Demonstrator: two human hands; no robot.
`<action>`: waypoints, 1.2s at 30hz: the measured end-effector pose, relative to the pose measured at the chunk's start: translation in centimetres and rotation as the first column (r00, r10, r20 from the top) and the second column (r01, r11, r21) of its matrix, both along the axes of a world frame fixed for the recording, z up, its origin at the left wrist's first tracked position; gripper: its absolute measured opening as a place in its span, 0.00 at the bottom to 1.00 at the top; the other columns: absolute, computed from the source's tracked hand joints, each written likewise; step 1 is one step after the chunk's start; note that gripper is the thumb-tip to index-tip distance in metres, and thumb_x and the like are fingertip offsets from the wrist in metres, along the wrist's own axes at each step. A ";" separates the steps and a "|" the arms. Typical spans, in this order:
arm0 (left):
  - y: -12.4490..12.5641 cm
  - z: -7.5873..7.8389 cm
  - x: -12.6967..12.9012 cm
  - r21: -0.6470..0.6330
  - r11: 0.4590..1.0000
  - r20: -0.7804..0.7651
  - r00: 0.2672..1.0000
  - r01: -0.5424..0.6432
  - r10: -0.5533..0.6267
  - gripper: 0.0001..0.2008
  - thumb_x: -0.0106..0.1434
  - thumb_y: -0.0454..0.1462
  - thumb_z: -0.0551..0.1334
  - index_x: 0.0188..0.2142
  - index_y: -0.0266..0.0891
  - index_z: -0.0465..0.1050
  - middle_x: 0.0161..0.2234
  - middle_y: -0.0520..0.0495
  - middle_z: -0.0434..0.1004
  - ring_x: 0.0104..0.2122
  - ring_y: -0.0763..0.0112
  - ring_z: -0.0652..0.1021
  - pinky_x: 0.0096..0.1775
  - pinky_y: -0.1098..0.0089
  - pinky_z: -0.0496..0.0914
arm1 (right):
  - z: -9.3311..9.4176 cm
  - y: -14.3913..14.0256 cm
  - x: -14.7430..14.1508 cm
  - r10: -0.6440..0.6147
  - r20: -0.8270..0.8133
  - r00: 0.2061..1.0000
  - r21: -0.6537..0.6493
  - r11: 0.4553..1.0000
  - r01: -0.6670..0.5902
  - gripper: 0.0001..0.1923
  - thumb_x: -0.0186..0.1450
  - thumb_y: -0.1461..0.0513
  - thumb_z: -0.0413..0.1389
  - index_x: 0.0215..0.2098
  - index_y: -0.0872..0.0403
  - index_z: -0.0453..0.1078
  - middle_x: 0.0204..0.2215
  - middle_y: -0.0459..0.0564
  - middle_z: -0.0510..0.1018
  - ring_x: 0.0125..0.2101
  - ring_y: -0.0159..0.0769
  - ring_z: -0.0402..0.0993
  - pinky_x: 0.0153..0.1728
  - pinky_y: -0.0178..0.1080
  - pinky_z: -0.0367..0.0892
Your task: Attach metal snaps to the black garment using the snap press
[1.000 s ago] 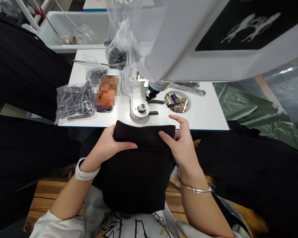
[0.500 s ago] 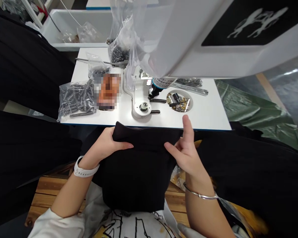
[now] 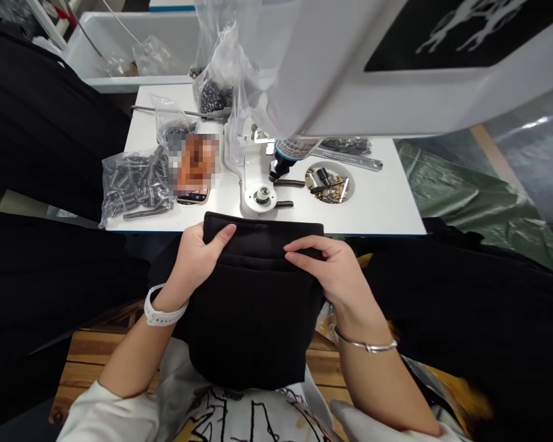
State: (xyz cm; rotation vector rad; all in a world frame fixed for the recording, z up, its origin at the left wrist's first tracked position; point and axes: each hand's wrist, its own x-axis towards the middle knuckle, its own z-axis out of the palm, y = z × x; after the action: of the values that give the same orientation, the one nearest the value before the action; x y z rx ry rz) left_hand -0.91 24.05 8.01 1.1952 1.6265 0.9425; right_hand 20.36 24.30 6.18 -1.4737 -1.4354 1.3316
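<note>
Since the earlier frame, the right hand (image 3: 338, 276) has lowered its raised finger and now grips the black fabric (image 3: 253, 294) along the folded top edge. Left hand (image 3: 196, 261) pinches the opposite corner. Fabric lies at the white table (image 3: 378, 209) edge, below the press die (image 3: 261, 197).

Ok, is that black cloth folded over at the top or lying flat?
Folded: the black cloth shows a doubled band along its top edge, pinched by the left hand and right hand.
</note>
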 end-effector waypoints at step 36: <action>7.2 -2.2 1.4 0.070 0.986 0.295 0.948 -0.149 0.123 0.11 0.52 0.42 0.63 0.26 0.34 0.71 0.28 0.49 0.75 0.31 0.69 0.74 0.36 0.72 0.70 | -1.4 6.6 -1.1 -0.149 -0.330 0.932 0.029 0.985 0.168 0.23 0.47 0.61 0.64 0.43 0.50 0.72 0.45 0.43 0.74 0.51 0.40 0.66 0.57 0.44 0.55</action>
State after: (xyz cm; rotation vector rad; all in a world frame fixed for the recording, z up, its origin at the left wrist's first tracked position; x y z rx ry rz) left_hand 0.49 31.27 5.81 0.9601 1.4557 1.2305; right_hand 19.30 30.86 4.82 -1.2338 -1.1074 1.3484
